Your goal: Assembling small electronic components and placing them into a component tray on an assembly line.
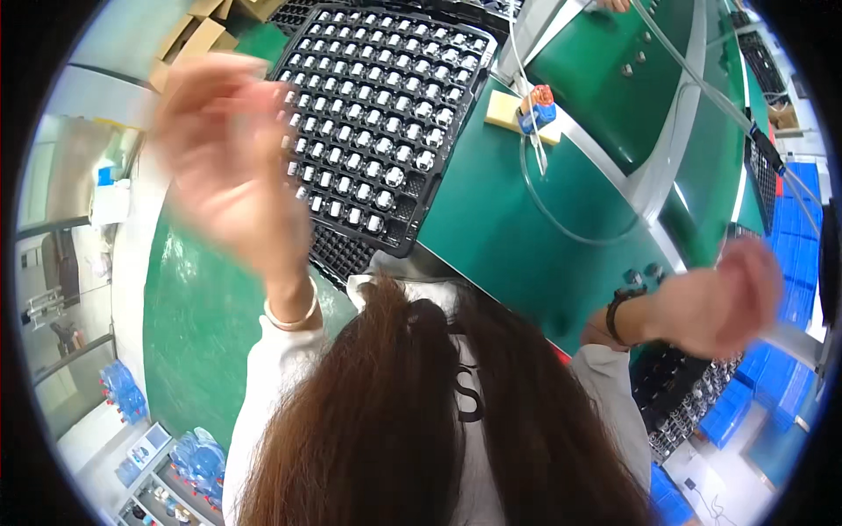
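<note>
My left hand [224,158] is raised at the left edge of a black tray [410,230]. Motion smears its fingers, so whether it holds anything cannot be made out. Rows of small shiny metal parts [374,116] fill most of the tray's pockets; a few pockets at its near right corner are bare. My right hand [724,298] is out to the right, past the edge of the green work surface [491,219], also blurred. Close to its wrist, a few small metal parts [645,275] lie on that surface.
A yellow block [503,110] with a blue-and-orange fitting [538,110] sits right of the tray, beside a looping clear tube [561,230]. Behind runs a green conveyor belt [596,110], with another person's hand [616,4] at the top. Blue bins [776,377] stand at right; cardboard boxes [203,39] at far left.
</note>
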A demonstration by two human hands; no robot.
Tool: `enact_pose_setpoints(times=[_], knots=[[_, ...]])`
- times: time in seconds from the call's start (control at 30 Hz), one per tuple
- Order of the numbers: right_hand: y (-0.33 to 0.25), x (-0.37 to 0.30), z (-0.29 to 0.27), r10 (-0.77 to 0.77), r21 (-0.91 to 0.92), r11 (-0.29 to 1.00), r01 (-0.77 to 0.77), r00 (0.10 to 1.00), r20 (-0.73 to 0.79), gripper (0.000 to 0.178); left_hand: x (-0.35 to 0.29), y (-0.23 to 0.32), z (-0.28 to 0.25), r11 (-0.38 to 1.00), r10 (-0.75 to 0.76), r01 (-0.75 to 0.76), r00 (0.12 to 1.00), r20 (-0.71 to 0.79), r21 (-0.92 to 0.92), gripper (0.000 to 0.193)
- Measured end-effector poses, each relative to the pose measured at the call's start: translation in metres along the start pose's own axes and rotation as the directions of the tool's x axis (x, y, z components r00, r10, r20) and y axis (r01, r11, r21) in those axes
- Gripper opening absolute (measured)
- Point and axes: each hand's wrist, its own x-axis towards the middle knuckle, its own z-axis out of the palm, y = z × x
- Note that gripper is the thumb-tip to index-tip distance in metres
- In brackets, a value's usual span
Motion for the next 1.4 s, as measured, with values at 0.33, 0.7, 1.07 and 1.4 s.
enact_pose_setpoints(times=[0.33, 0.7, 1.07, 1.4], knots=[[0.095, -0.149, 0.057, 0.594, -0.157, 0.675, -0.721, 0.405, 0.695, 0.036, -0.152, -0.095, 0.018, 0.866, -0.451, 0.109, 0.593, 0.667, 0.488, 0.013], [0.074, -0.159, 0.107, 0.569, -0.099, 0.686, -0.721, 0.446, 0.691, 0.043, -0.131, -0.091, 0.023, 0.393, -0.782, 0.919, 0.325, 0.532, 0.015, 0.021], [0.205, -0.169, 0.109, 0.887, -0.087, 0.440, -0.894, 0.418, 0.195, 0.039, -0.138, -0.096, 0.021, -0.029, -0.796, 0.975, 0.112, 0.595, -0.222, 0.034], [0.257, -0.183, 0.107, 0.766, -0.522, 0.611, -0.595, 0.613, 0.197, 0.044, -0.137, -0.077, 0.045, -0.046, -0.748, 0.982, 0.089, 0.658, -0.185, 0.038]])
